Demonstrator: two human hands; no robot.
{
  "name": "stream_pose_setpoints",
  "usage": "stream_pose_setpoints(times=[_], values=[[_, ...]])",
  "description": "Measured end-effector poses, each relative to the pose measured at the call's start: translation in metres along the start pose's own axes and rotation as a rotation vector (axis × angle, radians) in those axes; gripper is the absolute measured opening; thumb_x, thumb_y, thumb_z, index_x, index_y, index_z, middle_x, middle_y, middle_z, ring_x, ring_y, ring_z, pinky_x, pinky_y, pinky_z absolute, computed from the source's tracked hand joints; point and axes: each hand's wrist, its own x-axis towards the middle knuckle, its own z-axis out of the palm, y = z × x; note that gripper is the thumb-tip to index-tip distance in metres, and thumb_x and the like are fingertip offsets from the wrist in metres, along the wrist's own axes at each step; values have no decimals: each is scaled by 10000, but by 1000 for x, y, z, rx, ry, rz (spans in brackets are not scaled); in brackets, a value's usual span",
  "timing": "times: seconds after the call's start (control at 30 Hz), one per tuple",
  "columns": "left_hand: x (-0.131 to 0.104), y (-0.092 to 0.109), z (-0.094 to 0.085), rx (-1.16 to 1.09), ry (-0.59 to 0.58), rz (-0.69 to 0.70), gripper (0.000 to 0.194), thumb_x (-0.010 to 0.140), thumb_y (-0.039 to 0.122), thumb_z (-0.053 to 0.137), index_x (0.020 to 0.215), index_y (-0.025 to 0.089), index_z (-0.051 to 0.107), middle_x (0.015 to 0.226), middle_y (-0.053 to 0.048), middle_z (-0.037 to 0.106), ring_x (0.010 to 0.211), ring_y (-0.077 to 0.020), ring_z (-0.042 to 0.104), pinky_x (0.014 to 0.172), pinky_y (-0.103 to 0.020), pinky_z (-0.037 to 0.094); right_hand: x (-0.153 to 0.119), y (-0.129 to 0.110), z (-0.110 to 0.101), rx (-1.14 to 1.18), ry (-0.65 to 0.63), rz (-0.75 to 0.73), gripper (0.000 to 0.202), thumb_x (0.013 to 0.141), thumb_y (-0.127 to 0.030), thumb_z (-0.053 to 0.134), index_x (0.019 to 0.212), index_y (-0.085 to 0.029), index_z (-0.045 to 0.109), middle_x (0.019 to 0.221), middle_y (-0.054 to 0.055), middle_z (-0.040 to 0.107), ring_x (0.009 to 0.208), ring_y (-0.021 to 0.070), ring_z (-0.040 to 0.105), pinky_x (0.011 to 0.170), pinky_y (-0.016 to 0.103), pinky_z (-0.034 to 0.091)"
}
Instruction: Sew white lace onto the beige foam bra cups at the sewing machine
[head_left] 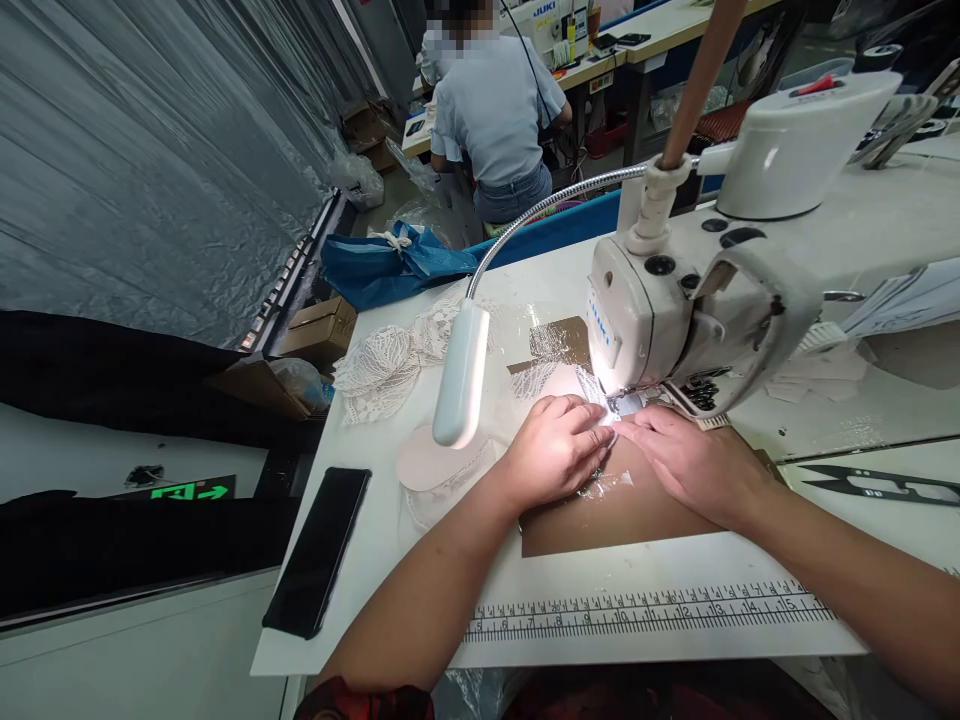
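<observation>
A piece of white lace fabric lies under the needle area of a white sewing machine, lit by a bright spot. My left hand holds it down from the left, fingers bent and close together. From the right, my right hand pinches its near edge just in front of the presser foot, fingertips almost meeting those of the left. Beneath both hands is a brown sheet, partly shiny. The stitching point itself is largely covered by the fingers and machine head.
Lace pieces and a pale rounded piece lie left of a gooseneck lamp. A black phone rests at the left edge, thread snips at right. A printed ruler runs along the front. Another person sits beyond.
</observation>
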Motion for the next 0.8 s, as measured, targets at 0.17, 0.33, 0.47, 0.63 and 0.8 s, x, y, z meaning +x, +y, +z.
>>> stream_pose_setpoints(times=[0.17,0.33,0.47,0.63,0.8], values=[[-1,0,-3,-13,-16,54,302,960,342,485,1081,178,708,1186,-99,680,1048,-238,575,897,-420,454,-2,2,-4,86,-17,-50,398,835,-59,448,1089,-196,723,863,32,711,695,131,606,515,267,342],[-2,-1,-3,-4,-14,94,301,959,343,486,1093,180,700,1202,-93,675,1040,-228,566,916,-418,439,-2,2,-5,97,-15,-49,410,824,-52,439,1097,-194,712,914,37,719,714,139,610,546,274,363],[-1,-1,-4,-3,-27,105,302,958,354,490,1106,188,694,1207,-90,672,1043,-229,565,918,-418,433,0,1,-5,65,-15,22,399,827,-65,435,1067,-205,722,849,34,723,655,146,596,552,289,357],[-1,-2,-4,-13,-58,112,284,962,344,487,1088,195,694,1214,-91,675,1068,-224,566,924,-410,427,2,-1,-9,69,-30,-16,378,834,-67,441,1038,-203,730,799,30,699,634,141,570,546,294,322],[-1,-4,-1,-18,-31,66,297,968,339,475,1101,192,696,1223,-83,680,1022,-222,591,907,-410,434,3,-2,-8,18,-21,-26,392,831,-61,439,1060,-193,727,754,38,676,630,150,558,557,305,307]])
